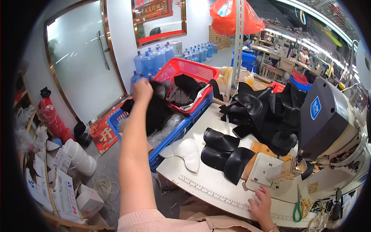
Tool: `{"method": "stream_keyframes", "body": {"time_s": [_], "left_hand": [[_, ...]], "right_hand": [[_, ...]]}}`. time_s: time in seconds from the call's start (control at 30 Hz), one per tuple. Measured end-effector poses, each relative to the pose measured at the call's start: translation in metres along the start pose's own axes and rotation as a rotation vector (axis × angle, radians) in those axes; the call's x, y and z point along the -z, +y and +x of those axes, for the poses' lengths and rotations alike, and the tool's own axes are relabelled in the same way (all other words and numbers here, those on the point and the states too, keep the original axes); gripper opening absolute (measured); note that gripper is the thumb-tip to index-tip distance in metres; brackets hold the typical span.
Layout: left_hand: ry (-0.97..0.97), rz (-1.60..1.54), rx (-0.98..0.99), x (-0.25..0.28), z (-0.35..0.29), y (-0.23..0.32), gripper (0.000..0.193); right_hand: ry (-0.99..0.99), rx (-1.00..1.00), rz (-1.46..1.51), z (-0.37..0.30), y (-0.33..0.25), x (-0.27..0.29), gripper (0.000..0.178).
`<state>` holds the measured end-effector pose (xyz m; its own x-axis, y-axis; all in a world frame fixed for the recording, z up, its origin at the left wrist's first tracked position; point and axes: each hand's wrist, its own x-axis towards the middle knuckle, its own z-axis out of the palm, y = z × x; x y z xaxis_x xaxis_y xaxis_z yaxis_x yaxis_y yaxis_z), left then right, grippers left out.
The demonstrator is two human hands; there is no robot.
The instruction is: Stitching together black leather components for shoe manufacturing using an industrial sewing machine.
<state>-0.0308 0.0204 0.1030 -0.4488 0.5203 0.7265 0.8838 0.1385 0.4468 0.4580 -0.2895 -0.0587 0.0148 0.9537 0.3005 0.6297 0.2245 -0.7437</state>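
Observation:
My left arm reaches out over the blue crate [155, 161]. My left hand [143, 92] is closed there on soft black material [155, 112], which hangs below and beside it, partly blurred. My right hand [262, 205] rests at the table's near edge with its fingers apart and nothing in them. It is next to the sewing machine's pale metal plate [264, 170] and a ruler strip [216, 195]. Several curved black leather-like pieces [222, 152] lie left of the plate. Beside them is a white curved piece [187, 154].
A red basket [197, 69] holding dark pieces sits on the crate. More black pieces [259, 108] are heaped behind the dark sewing machine head [326, 116]. Green-handled scissors [297, 212] and small tools lie at the right. Blue water bottles [154, 60] stand by the wall.

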Motion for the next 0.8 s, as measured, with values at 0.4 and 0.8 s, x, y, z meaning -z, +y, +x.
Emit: {"method": "stream_keyframes", "body": {"time_s": [0.4, 0.8], "left_hand": [[-0.225, -1.501, 0.106, 0.190, -0.158, 0.141, 0.016], [-0.859, -1.084, -1.170, 0.208, -0.455, 0.241, 0.037]], "right_hand": [[0.194, 0.650, 0.117, 0.036, -0.105, 0.017, 0.106], [0.301, -0.702, 1.101, -0.089, -0.035, 0.094, 0.031]]}}
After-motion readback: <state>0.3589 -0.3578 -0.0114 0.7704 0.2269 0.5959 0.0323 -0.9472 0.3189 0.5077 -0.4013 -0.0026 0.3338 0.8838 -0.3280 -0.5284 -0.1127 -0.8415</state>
